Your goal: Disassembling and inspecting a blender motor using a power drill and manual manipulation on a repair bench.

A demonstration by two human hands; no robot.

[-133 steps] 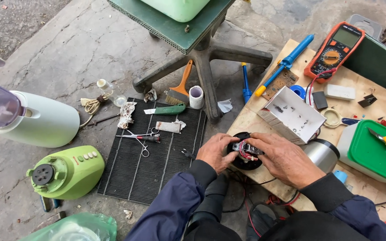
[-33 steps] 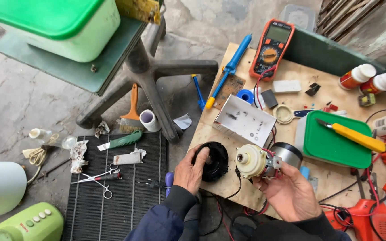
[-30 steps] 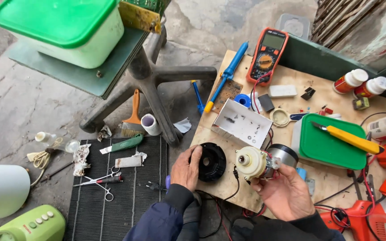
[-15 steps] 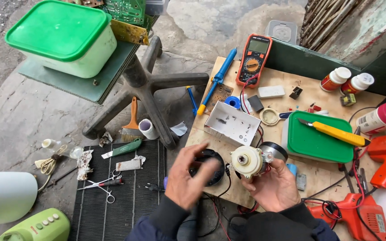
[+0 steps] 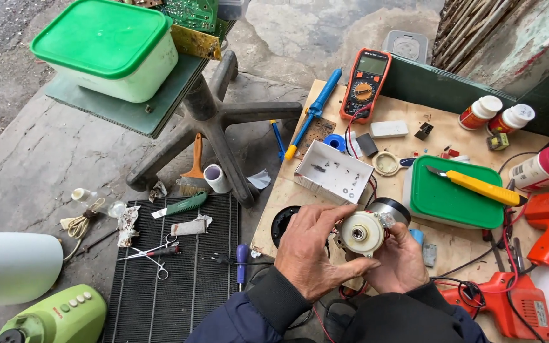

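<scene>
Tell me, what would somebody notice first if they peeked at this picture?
Probably the two hands in the middle: the left hand and right hand hold a small round motor over the wooden board. Next, the orange meter at the board's far edge, and the big green-lidded tub up on the stand at the far left.

The left hand point(image 5: 316, 251) covers the near side of the small motor point(image 5: 366, 230) and most of the black round part point(image 5: 284, 222) on the table point(image 5: 401, 111). The right hand point(image 5: 401, 263) is half hidden behind the motor. The white jug point(image 5: 11, 267) is cut off by the left edge, the green appliance base point(image 5: 55, 317) by the bottom edge. The bits in the white tray point(image 5: 333, 173) are too small to tell.
</scene>
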